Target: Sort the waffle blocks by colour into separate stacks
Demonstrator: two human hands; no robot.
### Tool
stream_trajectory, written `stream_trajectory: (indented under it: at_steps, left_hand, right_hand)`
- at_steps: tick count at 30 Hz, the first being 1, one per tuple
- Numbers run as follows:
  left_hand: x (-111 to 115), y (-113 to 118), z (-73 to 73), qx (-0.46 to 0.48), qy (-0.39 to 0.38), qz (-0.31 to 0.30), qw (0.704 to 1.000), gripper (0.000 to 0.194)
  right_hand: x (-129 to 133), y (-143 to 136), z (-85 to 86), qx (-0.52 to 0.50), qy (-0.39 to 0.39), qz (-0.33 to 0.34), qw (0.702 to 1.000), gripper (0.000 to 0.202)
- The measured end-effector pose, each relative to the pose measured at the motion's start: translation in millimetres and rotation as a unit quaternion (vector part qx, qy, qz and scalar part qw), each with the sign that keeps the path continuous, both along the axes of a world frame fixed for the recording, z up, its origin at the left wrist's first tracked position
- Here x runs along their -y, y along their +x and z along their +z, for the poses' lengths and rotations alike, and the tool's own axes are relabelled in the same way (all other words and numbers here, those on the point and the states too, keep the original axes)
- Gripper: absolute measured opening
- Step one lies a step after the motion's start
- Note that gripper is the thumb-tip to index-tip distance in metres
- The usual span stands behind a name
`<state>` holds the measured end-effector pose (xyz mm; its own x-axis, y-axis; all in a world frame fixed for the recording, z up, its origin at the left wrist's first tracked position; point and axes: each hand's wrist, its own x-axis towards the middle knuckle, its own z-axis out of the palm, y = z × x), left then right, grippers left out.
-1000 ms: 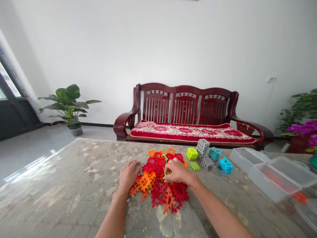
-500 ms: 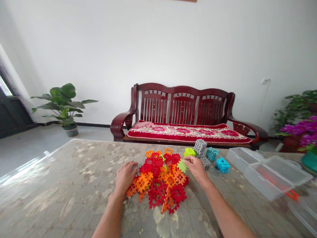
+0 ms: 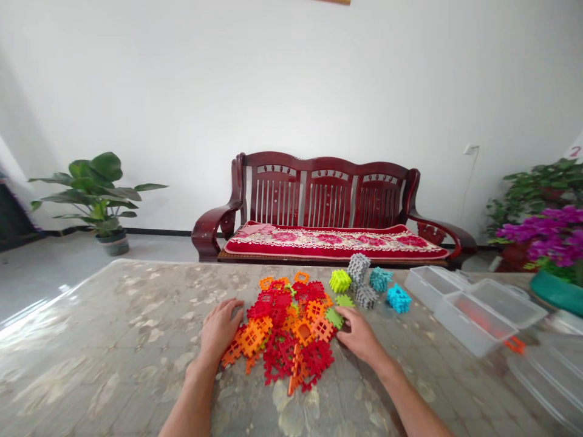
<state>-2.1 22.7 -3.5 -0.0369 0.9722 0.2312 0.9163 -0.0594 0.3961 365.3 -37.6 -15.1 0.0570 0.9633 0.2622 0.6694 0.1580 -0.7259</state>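
A loose heap of red and orange notched plastic pieces lies on the patterned tablecloth. My left hand rests at the heap's left edge, fingers apart, holding nothing. On the right side, my right hand has its thumb and fingertips apart at a green piece on the heap's edge; whether it grips the piece is unclear. Another flat green piece lies just beyond the fingers. Behind it stands a block of stacked yellow-green pieces.
Grey stacks, a teal stack and a blue stack stand right of the yellow-green block. Clear plastic boxes with open lids occupy the table's right, near purple flowers. A wooden bench stands behind the table.
My right hand has moved nearer, down to the green piece at the heap's edge. A flat green piece now lies in front of the yellow-green block. The view has shifted slightly right.
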Motion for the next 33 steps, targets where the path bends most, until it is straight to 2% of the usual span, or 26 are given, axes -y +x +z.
stream_trajectory:
  at_steps: [4,8,15,19,23,26,29,33]
  left_hand:
    - [-0.2,-0.4,-1.1,0.000,0.004,-0.003,1.000,0.035]
    - [-0.5,-1.0,-2.1,0.003,0.001,0.001,1.000,0.035]
    - [-1.5,-2.1,-3.6,0.003,0.004,0.000,1.000,0.035]
    - [-1.8,-2.0,-2.5,-0.001,-0.009,-0.002,1.000,0.037]
    - [-1.3,-1.6,-1.0,-0.003,-0.017,-0.001,1.000,0.038]
    - [-1.7,-1.8,-1.3,-0.004,-0.018,0.001,1.000,0.037]
    - [-2.5,-2.6,-2.6,-0.002,-0.015,0.000,1.000,0.037]
    - [-2.8,-3.4,-3.7,0.000,-0.014,-0.004,1.000,0.037]
  right_hand:
    - [4.1,-3.0,3.9,0.068,0.026,-0.024,0.997,0.051]
    - [8.5,-2.9,10.9,0.131,0.015,-0.042,0.990,0.051]
    - [13.7,-2.7,16.4,0.160,0.005,-0.057,0.986,0.047]
    - [11.4,-1.5,9.9,0.138,0.008,-0.066,0.988,0.049]
    - [8.5,3.8,1.4,0.062,0.007,-0.072,0.995,0.054]
    - [7.7,10.2,-1.2,0.016,0.015,-0.101,0.995,0.056]
    - [8.2,17.4,0.4,0.017,0.037,-0.131,0.991,0.054]
    - [9.3,24.8,2.7,0.031,0.034,-0.128,0.991,0.057]
